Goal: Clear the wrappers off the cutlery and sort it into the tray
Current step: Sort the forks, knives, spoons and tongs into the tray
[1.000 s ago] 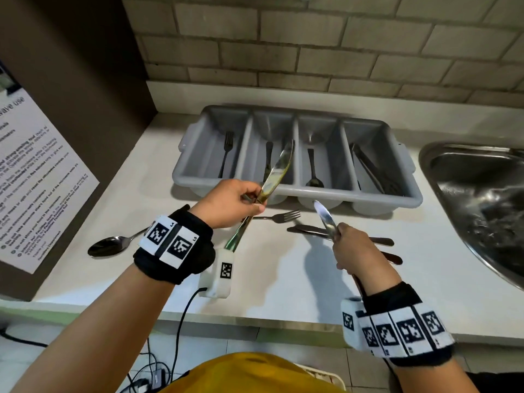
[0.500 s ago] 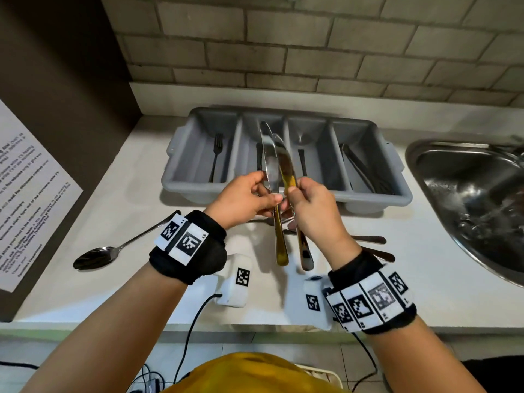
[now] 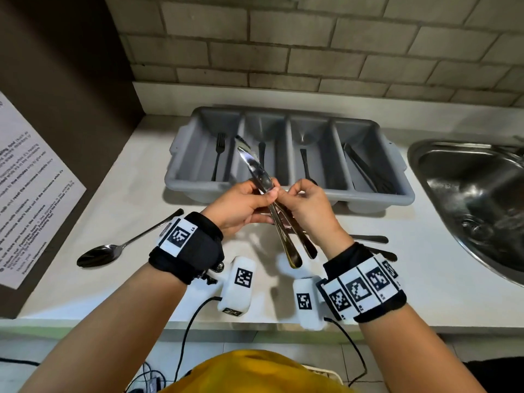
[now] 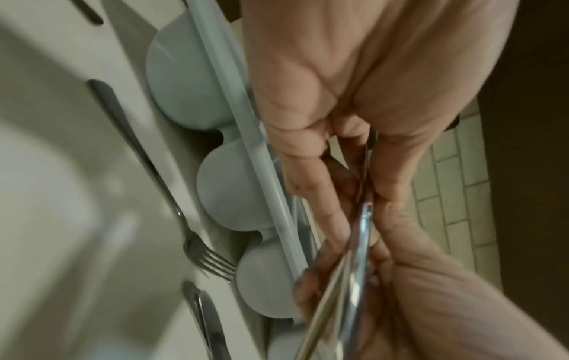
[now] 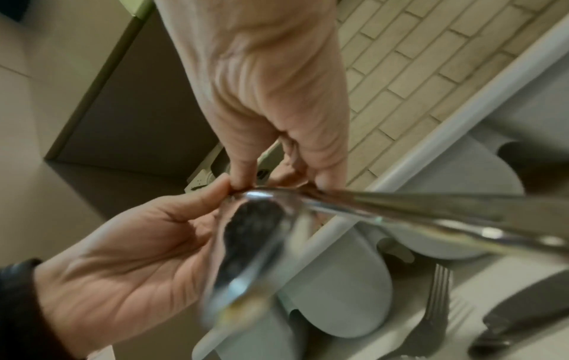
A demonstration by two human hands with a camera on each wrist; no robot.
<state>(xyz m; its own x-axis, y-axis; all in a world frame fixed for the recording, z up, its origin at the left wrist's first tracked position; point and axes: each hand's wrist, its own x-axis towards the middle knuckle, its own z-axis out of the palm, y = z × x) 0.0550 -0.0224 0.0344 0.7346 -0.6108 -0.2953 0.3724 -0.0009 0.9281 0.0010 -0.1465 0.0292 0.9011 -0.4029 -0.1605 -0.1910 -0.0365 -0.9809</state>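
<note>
left hand (image 3: 241, 204) and right hand (image 3: 307, 207) both pinch two shiny steel table knives (image 3: 256, 173) above the grey four-compartment plastic cutlery tray (image 3: 408, 194).

Open bench (image 3: 147, 171) left of my grips, tray (image 3: 408, 198) walls ahead, loose spoon (image 3: 113, 249) lower left, sink (image 3: 425, 165) blocks right.

Grey tray (image 3: 398, 191), silver knives (image 3: 256, 171), black-and-white checkered wristbands (image 3: 361, 293)
</note>
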